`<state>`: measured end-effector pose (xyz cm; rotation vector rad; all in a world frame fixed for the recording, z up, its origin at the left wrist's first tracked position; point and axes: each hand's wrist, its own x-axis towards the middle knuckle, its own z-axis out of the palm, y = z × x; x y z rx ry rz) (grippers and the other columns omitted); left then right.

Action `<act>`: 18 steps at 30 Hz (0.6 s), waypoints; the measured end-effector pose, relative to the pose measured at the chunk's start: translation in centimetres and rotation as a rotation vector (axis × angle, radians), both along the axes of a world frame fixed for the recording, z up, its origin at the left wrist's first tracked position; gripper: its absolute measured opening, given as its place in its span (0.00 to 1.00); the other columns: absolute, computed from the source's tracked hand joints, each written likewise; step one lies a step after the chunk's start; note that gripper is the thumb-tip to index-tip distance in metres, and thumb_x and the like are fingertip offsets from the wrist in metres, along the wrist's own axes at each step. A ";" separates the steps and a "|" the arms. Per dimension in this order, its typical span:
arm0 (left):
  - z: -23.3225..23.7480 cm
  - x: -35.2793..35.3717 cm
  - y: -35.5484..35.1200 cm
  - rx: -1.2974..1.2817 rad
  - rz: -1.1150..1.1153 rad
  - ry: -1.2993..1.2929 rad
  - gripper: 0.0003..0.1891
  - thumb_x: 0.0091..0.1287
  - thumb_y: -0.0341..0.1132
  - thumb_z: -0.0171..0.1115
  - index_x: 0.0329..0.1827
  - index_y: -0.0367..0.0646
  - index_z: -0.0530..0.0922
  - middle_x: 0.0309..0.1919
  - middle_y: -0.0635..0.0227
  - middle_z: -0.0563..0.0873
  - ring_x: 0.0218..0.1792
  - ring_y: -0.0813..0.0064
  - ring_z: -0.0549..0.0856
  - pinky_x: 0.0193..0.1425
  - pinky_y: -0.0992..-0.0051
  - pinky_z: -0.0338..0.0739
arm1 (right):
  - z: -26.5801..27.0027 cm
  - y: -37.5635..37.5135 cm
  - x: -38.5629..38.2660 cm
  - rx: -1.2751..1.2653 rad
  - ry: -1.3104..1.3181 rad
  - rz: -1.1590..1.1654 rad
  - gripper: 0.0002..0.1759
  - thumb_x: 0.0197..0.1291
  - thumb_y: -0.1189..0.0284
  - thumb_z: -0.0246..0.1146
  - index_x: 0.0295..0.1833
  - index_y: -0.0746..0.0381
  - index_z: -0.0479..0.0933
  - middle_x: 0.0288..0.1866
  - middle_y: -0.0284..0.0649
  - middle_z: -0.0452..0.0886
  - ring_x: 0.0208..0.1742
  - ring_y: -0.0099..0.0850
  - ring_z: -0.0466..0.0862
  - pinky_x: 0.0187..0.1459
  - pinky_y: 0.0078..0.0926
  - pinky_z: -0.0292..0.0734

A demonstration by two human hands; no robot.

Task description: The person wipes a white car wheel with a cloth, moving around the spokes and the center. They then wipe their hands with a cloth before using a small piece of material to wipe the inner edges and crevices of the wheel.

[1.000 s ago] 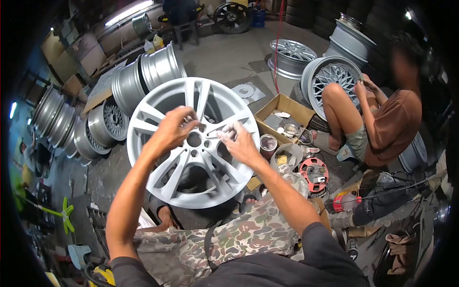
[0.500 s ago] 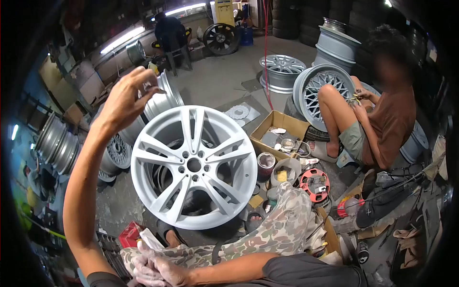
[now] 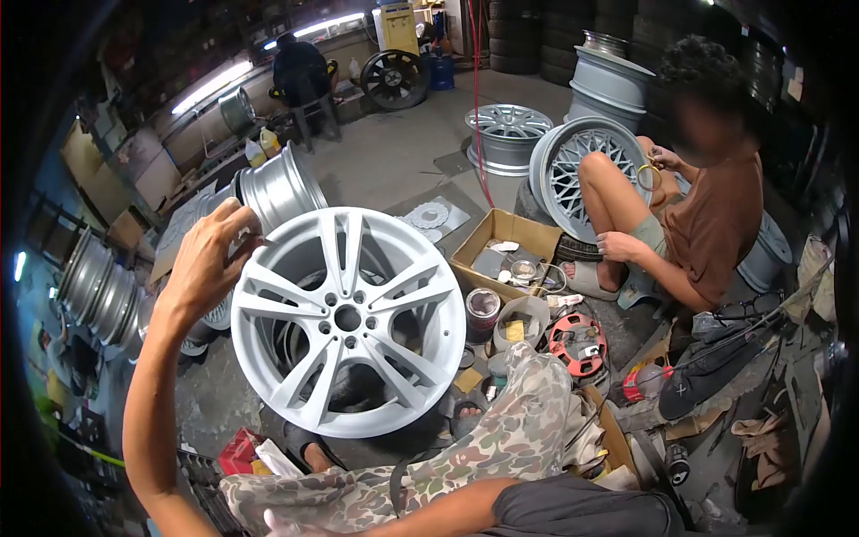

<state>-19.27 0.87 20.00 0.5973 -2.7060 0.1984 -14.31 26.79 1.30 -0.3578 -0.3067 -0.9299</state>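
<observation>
A large white alloy wheel (image 3: 347,319) with paired spokes lies tilted, face up, before me. At its upper left edge is my left hand (image 3: 215,255), raised with the fingers curled together; what they hold, if anything, is too small to make out. My right hand (image 3: 291,526), pale with dust, is low at the bottom edge, mostly cut off, so its fingers are hidden. Under it lies my leg in camouflage trousers (image 3: 528,403).
A co-worker (image 3: 716,215) sits at the right beside a mesh-spoked wheel (image 3: 591,174). Between us stand a cardboard box (image 3: 492,234), a can (image 3: 483,306) and a red reel (image 3: 577,345). Silver rims (image 3: 279,188) lie behind at the left; another person (image 3: 302,76) sits far back.
My left hand has come down to the wheel's upper left edge. My right hand has dropped mostly out of view. The co-worker's hands have moved apart. The whole view has shifted slightly.
</observation>
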 end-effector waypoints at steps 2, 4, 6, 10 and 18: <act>-0.4 0.3 0.1 0.014 0.011 -0.009 0.07 0.69 0.31 0.69 0.43 0.41 0.79 0.41 0.56 0.79 0.44 0.49 0.82 0.48 0.54 0.74 | -0.3 0.0 0.0 -0.006 0.007 0.007 0.40 0.75 0.30 0.41 0.28 0.56 0.66 0.15 0.26 0.61 0.11 0.22 0.60 0.29 0.23 0.70; -0.7 0.5 0.1 0.003 0.012 -0.033 0.07 0.69 0.32 0.69 0.43 0.41 0.79 0.41 0.57 0.79 0.44 0.50 0.82 0.48 0.54 0.74 | -0.4 0.1 0.0 -0.015 0.009 0.012 0.41 0.74 0.30 0.41 0.28 0.56 0.67 0.15 0.26 0.62 0.12 0.23 0.60 0.31 0.24 0.72; -1.2 0.7 0.2 0.007 0.017 -0.038 0.07 0.69 0.32 0.69 0.43 0.41 0.79 0.41 0.57 0.80 0.44 0.51 0.82 0.48 0.54 0.74 | -0.7 0.1 0.0 -0.018 0.008 0.023 0.41 0.74 0.29 0.42 0.29 0.57 0.68 0.15 0.26 0.62 0.12 0.23 0.60 0.33 0.25 0.74; -1.5 0.7 0.2 0.071 0.073 -0.043 0.08 0.69 0.33 0.70 0.44 0.41 0.81 0.43 0.58 0.81 0.48 0.51 0.83 0.53 0.55 0.75 | 1.1 0.5 -0.2 -0.066 0.053 -0.062 0.42 0.76 0.30 0.37 0.23 0.55 0.66 0.15 0.25 0.62 0.12 0.22 0.60 0.20 0.18 0.62; -2.3 1.4 0.1 0.055 0.026 -0.029 0.08 0.69 0.33 0.70 0.44 0.41 0.80 0.40 0.58 0.81 0.43 0.51 0.82 0.49 0.55 0.73 | -0.9 1.2 -0.2 0.018 0.062 0.058 0.42 0.76 0.30 0.38 0.23 0.55 0.66 0.15 0.25 0.61 0.12 0.21 0.59 0.19 0.18 0.60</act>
